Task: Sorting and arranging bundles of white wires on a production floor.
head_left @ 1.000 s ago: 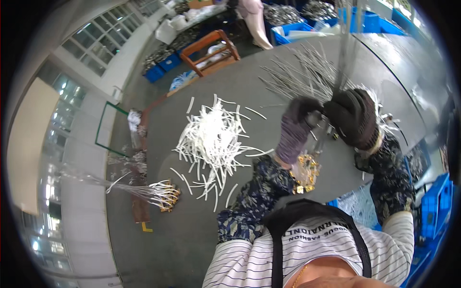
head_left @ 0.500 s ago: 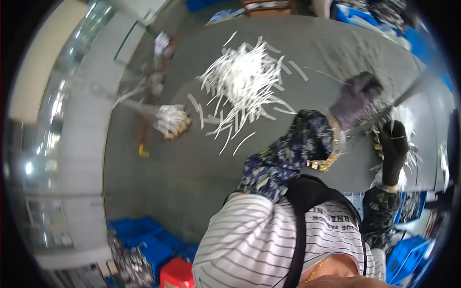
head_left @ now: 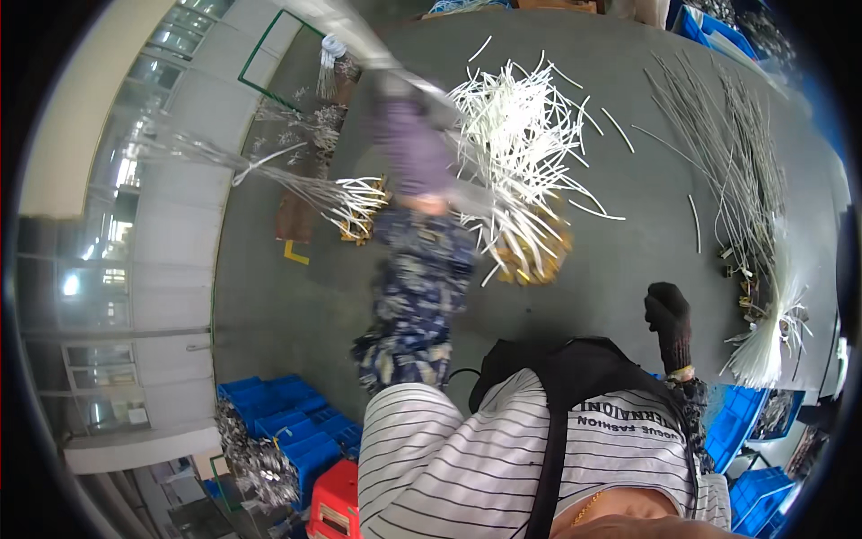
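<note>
My left hand (head_left: 409, 144), in a purple glove, reaches over the left part of the grey table and is smeared by motion. It is closed round a long grey-white bundle of wires (head_left: 359, 36) that runs from the upper left down towards the heap. Beside it lies a loose heap of thin white tube pieces (head_left: 516, 117). Gold metal pieces (head_left: 534, 256) show at the heap's lower edge; whether they belong to the held bundle I cannot tell. My right hand (head_left: 667, 314), in a dark glove, is curled closed near the table's front edge, with nothing visible in it.
At the right lie grey wires (head_left: 718, 153) with gold ends and a fanned white bundle (head_left: 768, 332). Another tied wire bundle (head_left: 305, 184) sticks out past the left edge. Blue bins (head_left: 292, 427) and a red stool (head_left: 337, 508) stand at the lower left.
My left hand has swung from the right-hand wires across to the left, with a wire bundle. My right hand has drawn back left, off the white bundle. Gold pieces now show by the heap.
</note>
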A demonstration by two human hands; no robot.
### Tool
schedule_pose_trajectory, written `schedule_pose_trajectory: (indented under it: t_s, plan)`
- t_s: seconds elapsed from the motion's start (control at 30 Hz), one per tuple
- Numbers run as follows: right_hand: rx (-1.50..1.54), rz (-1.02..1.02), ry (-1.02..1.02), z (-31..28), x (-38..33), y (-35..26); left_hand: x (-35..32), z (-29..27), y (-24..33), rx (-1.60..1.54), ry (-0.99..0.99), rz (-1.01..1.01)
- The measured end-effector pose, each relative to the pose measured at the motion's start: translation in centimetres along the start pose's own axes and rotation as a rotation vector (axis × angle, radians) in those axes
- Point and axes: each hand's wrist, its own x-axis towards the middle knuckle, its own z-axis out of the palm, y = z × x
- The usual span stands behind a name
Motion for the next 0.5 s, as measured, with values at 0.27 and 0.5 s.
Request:
schedule_pose_trajectory:
  t_s: [0.27, 0.5]
  plan:
    - [-0.067, 0.196, 0.113, 6.9, -0.8, 2.3, 25.2, -12.7, -1.9, 0.037, 0.250, 0.164]
    - [0.000, 0.340, 0.154, 10.4, -1.3, 3.9, 33.6, -22.8, -14.1, 0.656, 0.350, 0.167]
